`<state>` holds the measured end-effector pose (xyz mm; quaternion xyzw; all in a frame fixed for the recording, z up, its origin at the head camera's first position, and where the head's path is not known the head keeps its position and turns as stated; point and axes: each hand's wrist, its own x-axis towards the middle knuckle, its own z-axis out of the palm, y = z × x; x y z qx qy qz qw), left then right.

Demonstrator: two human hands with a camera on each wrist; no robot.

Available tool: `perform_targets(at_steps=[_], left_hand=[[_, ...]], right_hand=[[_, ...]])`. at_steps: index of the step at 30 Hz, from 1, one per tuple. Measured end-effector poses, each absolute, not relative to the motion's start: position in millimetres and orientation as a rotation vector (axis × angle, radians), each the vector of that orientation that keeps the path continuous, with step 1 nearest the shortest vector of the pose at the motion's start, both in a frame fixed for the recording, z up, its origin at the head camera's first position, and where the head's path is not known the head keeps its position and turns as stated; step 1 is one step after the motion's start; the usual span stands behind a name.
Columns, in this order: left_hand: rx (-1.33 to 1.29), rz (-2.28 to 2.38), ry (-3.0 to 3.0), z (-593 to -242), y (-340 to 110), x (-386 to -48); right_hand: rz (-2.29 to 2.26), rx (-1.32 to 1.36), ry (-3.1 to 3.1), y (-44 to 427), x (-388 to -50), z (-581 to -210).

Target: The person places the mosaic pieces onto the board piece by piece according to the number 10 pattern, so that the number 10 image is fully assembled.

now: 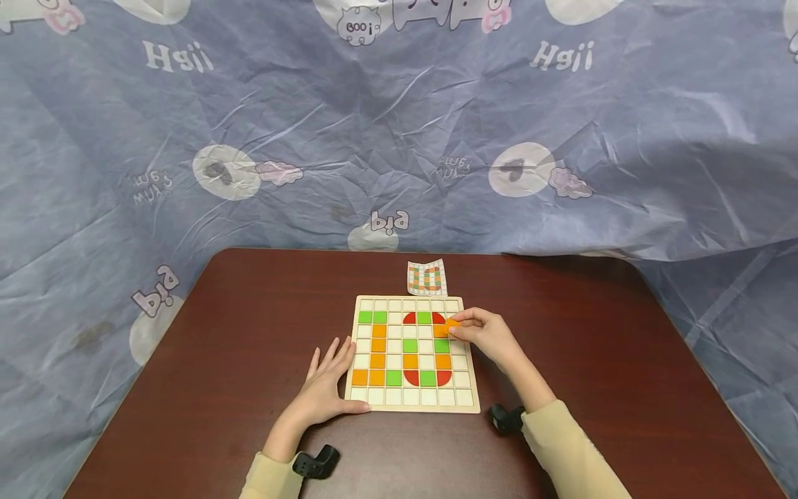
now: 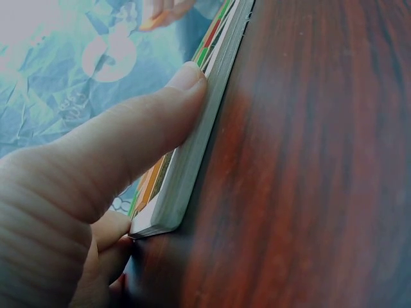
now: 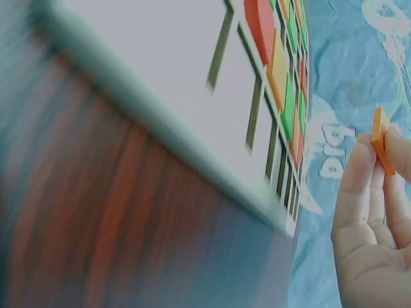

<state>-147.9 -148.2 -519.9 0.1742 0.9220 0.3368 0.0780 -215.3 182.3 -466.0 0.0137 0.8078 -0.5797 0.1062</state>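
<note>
A pale wooden grid board [image 1: 411, 404] lies on the table, with green, orange and red tiles in some of its squares. Between thumb and fingertips, my right hand [image 1: 489, 336] pinches an orange square tile [image 3: 381, 138], held just over the board's right side. In the right wrist view the tile shows edge-on, apart from the board. My left hand [image 1: 324, 388] rests at the board's lower left corner, its fingers spread along the left side. Its thumb [image 2: 148, 125] lies against the front edge in the left wrist view.
Behind the board lies a small, slightly curled paper card [image 1: 427, 278] printted with a coloured grid pattern. The dark brown table [image 1: 280, 298] extends around the board, and a blue printed cloth [image 1: 374, 125] hangs behind it.
</note>
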Motion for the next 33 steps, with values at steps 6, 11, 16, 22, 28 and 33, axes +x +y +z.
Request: perform_targets(at_steps=[6,11,16,22,28,33], left_hand=[[0.530,1.009,2.765,-521.2,-147.4,-149.0],[0.524,1.020,2.768,-521.8,-147.2,-148.8],[0.539,1.048,2.771,-522.4,-147.0,-147.9],[0.538,1.056,2.780,-523.1,-147.0,-147.6],[0.508,1.027,2.760,-521.0,-146.8,-148.6],[0.495,1.023,2.746,-520.4,-147.2,-149.0]], right_hand=[[-1.715,0.037,2.400,157.2,-224.9,-463.3],[-1.576,0.022,2.535,137.0,-233.0,-462.3],[-1.458,-0.012,2.618,121.7,-237.1,-463.7],[-1.318,-0.091,2.689,109.7,-239.0,-465.2],[-1.237,-0.113,2.692,104.5,-239.1,-469.9],[-1.189,-0.124,2.735,103.3,-238.4,-472.2]])
